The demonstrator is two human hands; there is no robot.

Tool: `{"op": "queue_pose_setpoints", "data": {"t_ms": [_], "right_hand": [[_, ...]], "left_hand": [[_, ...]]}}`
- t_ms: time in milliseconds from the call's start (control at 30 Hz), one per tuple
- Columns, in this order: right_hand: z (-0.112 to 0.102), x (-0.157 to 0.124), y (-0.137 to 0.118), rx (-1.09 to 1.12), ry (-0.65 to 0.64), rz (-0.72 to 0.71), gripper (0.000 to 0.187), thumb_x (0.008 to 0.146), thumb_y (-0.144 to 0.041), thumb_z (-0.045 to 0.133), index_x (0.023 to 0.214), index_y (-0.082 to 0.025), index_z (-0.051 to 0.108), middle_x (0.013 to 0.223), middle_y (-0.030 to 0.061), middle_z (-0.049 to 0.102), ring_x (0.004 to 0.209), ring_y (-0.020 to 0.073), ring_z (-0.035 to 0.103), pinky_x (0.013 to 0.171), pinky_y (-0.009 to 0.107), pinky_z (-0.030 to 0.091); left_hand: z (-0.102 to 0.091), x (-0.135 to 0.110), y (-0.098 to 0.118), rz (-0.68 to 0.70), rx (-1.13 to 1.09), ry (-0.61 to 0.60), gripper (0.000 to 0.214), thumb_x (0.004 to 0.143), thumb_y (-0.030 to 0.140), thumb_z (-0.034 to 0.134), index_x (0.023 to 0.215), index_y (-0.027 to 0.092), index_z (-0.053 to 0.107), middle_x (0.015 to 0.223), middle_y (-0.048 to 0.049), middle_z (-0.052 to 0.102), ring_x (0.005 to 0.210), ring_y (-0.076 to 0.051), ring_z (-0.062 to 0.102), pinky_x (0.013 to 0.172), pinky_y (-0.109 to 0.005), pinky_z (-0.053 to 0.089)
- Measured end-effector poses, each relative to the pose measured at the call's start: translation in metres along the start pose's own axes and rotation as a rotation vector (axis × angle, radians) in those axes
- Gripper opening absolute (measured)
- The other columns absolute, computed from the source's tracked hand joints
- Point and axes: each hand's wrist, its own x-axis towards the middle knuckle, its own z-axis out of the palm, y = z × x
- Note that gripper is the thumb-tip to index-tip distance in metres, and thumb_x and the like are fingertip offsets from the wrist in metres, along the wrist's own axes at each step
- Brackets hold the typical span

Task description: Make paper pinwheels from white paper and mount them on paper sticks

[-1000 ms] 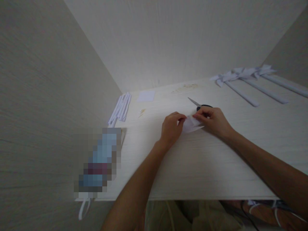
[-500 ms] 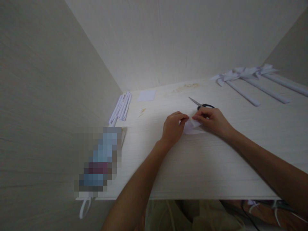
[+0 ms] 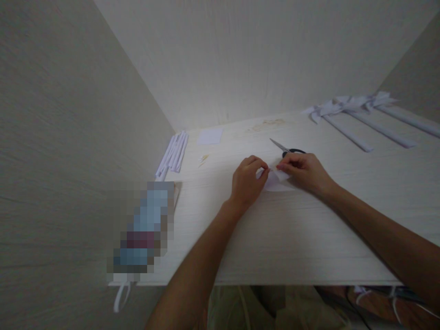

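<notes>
Shifted paper [image 3: 274, 183] slightly rightward, pinched between closed fingers [image 3: 261, 164] of left hand [image 3: 248, 181] and right hand [image 3: 307, 172], suggesting handling still underway.

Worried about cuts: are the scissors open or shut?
Shut: the blades of the scissors lie together, tapering to one point.

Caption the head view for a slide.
Left hand and right hand hold paper at a white table, scissors lying just beyond.

Thin white sheet of paper [image 3: 274, 184], its upper part within a two-handed pinch grip. Condition: bent, with a paler flap raised beside the grip's right side. Remainder spreads below the grip; right end hidden.
</notes>
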Motion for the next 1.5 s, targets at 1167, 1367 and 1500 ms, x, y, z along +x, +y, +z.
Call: {"op": "queue_pose_setpoints", "data": {"t_ms": [1167, 1367, 1500], "right_hand": [[0.002, -0.011, -0.012, -0.371, 0.050, -0.344, 0.009, 0.068, -0.023, 0.056, 0.076, -0.018, 0.060, 0.072, 0.0044, 0.061, 0.063, 0.0155, 0.056, 0.061, 0.029, 0.045], [0.008, -0.013, -0.010, -0.394, 0.148, -0.341, 0.014, 0.069, -0.022, 0.054, 0.081, -0.017, 0.061, 0.081, 0.0070, 0.065, 0.075, 0.0193, 0.060, 0.069, 0.032, 0.047], [0.012, -0.014, -0.009, -0.407, 0.247, -0.347, 0.019, 0.069, -0.024, 0.056, 0.085, -0.014, 0.060, 0.090, 0.0112, 0.064, 0.084, 0.0220, 0.059, 0.074, 0.035, 0.046]], "left_hand": [[0.004, -0.003, 0.003, 0.002, 0.110, -0.012, 0.009, 0.067, 0.010, 0.054, 0.064, 0.017, 0.060, 0.073, -0.0025, 0.058, 0.071, -0.013, 0.051, 0.066, -0.026, 0.043], [0.008, -0.004, 0.006, -0.025, 0.121, 0.018, 0.009, 0.067, 0.010, 0.054, 0.063, 0.017, 0.059, 0.072, -0.0026, 0.057, 0.071, -0.013, 0.050, 0.065, -0.026, 0.043], [0.010, -0.004, 0.007, -0.041, 0.133, 0.078, 0.007, 0.065, 0.010, 0.055, 0.063, 0.016, 0.058, 0.072, -0.0029, 0.057, 0.071, -0.014, 0.050, 0.065, -0.027, 0.043]]}}
